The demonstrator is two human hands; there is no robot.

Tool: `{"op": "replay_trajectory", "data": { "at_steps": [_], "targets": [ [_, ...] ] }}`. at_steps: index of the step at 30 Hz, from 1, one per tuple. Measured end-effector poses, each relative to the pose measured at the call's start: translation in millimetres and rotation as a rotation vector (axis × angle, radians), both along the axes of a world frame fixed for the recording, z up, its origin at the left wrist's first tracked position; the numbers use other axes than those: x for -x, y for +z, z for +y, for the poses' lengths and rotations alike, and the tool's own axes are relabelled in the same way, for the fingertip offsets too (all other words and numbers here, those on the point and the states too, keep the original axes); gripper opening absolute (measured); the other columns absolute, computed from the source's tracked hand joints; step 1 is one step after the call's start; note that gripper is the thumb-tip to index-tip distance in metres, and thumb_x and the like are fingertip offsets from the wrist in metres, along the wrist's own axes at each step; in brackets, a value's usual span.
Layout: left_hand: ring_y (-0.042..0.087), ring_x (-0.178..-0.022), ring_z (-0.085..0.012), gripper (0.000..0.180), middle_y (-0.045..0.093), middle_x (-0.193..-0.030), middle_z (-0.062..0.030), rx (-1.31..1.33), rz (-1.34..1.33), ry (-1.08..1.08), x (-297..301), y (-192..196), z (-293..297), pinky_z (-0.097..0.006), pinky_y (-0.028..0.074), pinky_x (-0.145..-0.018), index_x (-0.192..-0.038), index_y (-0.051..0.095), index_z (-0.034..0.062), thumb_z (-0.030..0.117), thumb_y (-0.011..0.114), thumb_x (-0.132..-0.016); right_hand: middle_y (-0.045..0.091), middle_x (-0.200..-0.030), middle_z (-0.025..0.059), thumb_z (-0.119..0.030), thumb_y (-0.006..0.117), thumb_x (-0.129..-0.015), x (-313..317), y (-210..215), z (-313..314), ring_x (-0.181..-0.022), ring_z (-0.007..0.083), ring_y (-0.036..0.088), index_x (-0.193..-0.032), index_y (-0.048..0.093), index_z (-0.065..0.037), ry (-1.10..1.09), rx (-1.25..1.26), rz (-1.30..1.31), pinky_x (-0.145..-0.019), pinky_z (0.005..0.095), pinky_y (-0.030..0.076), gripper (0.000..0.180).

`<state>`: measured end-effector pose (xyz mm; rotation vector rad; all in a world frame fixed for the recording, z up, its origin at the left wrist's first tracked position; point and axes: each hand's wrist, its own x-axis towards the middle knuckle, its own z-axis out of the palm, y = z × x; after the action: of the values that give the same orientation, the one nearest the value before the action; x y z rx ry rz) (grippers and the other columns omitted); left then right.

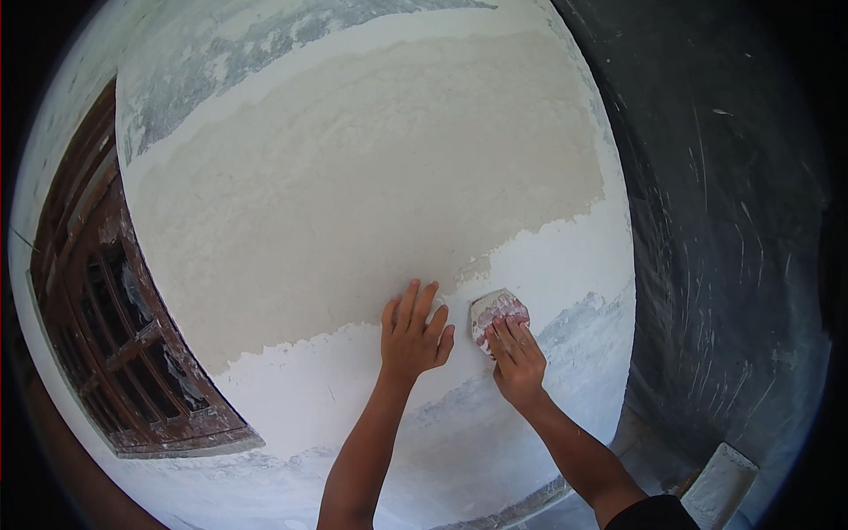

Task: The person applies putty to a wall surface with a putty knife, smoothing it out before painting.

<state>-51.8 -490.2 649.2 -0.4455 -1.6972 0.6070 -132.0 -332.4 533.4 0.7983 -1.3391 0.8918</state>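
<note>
My left hand (413, 336) lies against the wall with its fingers spread, holding nothing. To its right, my right hand (519, 358) presses a reddish, white-dusted pad (499, 307) to the wall; it looks like a folded piece of sandpaper. The fingers rest over its lower part and hide some of it. Both hands are near the ragged border where a beige-grey patch (353, 194) meets a bright white coat (309, 380) on the wall. Powder shows on the pad's upper face.
A brown wooden window with bars (132, 344) is set in the wall at the left. Bluish-grey blotches mark the wall's top and bottom. At the right hangs or stands a dark scuffed surface (733, 221). A whitish tray-like object (720, 486) lies low at the right.
</note>
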Motion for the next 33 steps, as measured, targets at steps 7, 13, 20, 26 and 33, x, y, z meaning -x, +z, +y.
{"op": "replay_trajectory", "data": {
  "at_steps": [7, 13, 20, 26, 33],
  "targets": [
    [0.045, -0.127, -0.0329, 0.029, 0.053, -0.131, -0.0132, -0.014, -0.021, 0.015, -2, -1, -1, -0.049, 0.032, -0.099, -0.107, 0.053, 0.0102, 0.025, 0.056, -0.083, 0.055, -0.091, 0.0144, 0.016, 0.052, -0.078, -24, 71, 26, -0.081, 0.0263, 0.057, -0.136, 0.054, -0.004, 0.359, 0.330, -0.387, -0.072, 0.0345, 0.047, 0.061],
    [0.047, -0.124, -0.0334, 0.030, 0.054, -0.129, -0.0139, -0.019, -0.030, 0.015, 0, 1, 1, -0.049, 0.032, -0.098, -0.108, 0.053, 0.0091, 0.025, 0.056, -0.083, 0.050, -0.092, 0.0120, 0.013, 0.061, -0.078, -6, 123, 16, -0.084, 0.0245, 0.055, -0.136, 0.055, -0.011, 0.560, 0.287, -0.412, -0.076, 0.0287, 0.046, 0.063],
    [0.047, -0.123, -0.0333, 0.028, 0.054, -0.127, -0.0136, -0.031, -0.031, 0.035, -2, 1, 4, -0.048, 0.033, -0.097, -0.106, 0.055, 0.0086, 0.025, 0.057, -0.083, 0.051, -0.086, 0.0087, 0.003, 0.067, -0.074, 29, 127, 42, -0.076, 0.0261, 0.052, -0.126, 0.064, -0.016, -0.064, 0.450, -0.232, -0.067, 0.0377, 0.039, 0.055],
    [0.047, -0.123, -0.0325, 0.028, 0.054, -0.127, -0.0132, -0.045, -0.051, 0.052, -3, 1, 5, -0.048, 0.032, -0.098, -0.106, 0.055, 0.0090, 0.026, 0.057, -0.083, 0.049, -0.083, 0.0077, 0.005, 0.067, -0.072, 13, 133, 27, -0.074, 0.0250, 0.051, -0.123, 0.066, -0.018, 0.067, 0.270, -0.271, -0.066, 0.0361, 0.038, 0.056],
    [0.048, -0.122, -0.0321, 0.029, 0.054, -0.127, -0.0128, -0.034, -0.049, 0.064, -2, 1, 6, -0.047, 0.032, -0.097, -0.105, 0.055, 0.0087, 0.025, 0.057, -0.082, 0.048, -0.082, 0.0090, 0.001, 0.070, -0.071, 0, 133, 15, -0.075, 0.0243, 0.053, -0.124, 0.067, -0.020, 0.384, 0.192, -0.325, -0.068, 0.0332, 0.037, 0.057]
  ]
}}
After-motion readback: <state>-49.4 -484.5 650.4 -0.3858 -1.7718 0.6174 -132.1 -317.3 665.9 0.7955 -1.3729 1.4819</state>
